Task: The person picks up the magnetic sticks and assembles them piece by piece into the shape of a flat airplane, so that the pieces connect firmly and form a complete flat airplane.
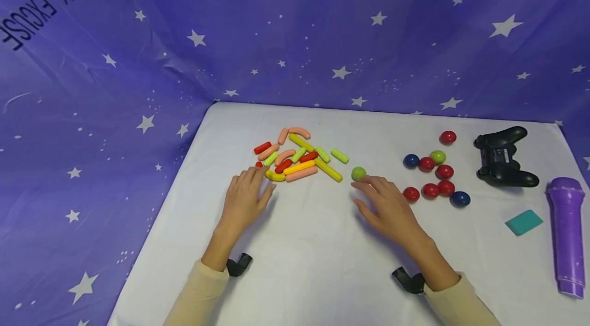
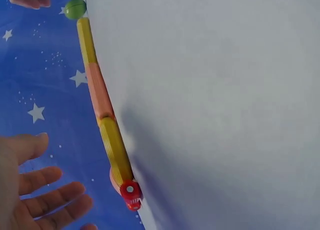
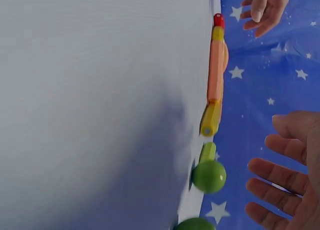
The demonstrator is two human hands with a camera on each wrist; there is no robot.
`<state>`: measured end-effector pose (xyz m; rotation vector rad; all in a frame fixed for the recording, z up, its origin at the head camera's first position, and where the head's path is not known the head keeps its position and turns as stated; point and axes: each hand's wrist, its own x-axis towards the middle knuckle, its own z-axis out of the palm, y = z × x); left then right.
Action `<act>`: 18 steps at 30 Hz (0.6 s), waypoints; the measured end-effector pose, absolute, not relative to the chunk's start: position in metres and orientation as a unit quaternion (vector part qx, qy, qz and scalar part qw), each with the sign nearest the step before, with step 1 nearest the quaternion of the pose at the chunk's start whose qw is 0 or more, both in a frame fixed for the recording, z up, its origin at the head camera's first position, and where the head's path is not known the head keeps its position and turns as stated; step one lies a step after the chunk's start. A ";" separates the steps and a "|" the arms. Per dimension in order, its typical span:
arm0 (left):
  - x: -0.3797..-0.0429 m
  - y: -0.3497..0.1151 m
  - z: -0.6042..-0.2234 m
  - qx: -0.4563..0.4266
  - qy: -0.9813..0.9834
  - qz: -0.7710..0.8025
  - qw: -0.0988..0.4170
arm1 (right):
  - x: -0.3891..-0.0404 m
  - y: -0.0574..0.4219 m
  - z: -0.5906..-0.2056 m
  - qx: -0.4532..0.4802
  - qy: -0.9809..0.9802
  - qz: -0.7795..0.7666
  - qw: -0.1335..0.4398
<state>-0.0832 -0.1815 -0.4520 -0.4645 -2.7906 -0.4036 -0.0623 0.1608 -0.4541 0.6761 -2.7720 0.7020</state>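
Note:
My left hand (image 1: 244, 197) is at the near left side of a loose cluster of short plastic pieces, fingertips close to a curved yellow piece (image 1: 275, 177) and a red piece (image 1: 259, 164). Straight pink (image 1: 301, 174), yellow, red and lime sticks lie in the cluster, with a few bent pink ones (image 1: 299, 132). On the right of it sits a green ball (image 1: 358, 173), and my right hand (image 1: 389, 209) has its fingertips right beside it. In both wrist views the fingers are spread and hold nothing.
Red (image 1: 430, 191), dark blue (image 1: 460, 199) and green balls stand in a group right of my right hand. Farther right are a black game controller (image 1: 500, 157), a teal block (image 1: 524, 222) and a purple microphone-shaped object (image 1: 567, 239). A purple star-printed sheet (image 1: 276, 34) hangs behind the white table.

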 end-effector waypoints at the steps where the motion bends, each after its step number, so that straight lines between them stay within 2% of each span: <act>1: -0.084 -0.183 -0.453 -0.156 -0.967 -0.144 0.142 | -0.064 0.158 -0.454 0.232 -0.937 0.241 0.099; 8: -0.091 -0.190 -0.458 -0.123 -0.965 -0.178 0.146 | -0.077 0.136 -0.455 0.254 -0.928 0.258 0.083; 18: -0.102 -0.189 -0.469 -0.144 -0.968 -0.172 0.113 | -0.101 0.108 -0.460 0.288 -0.919 0.257 0.077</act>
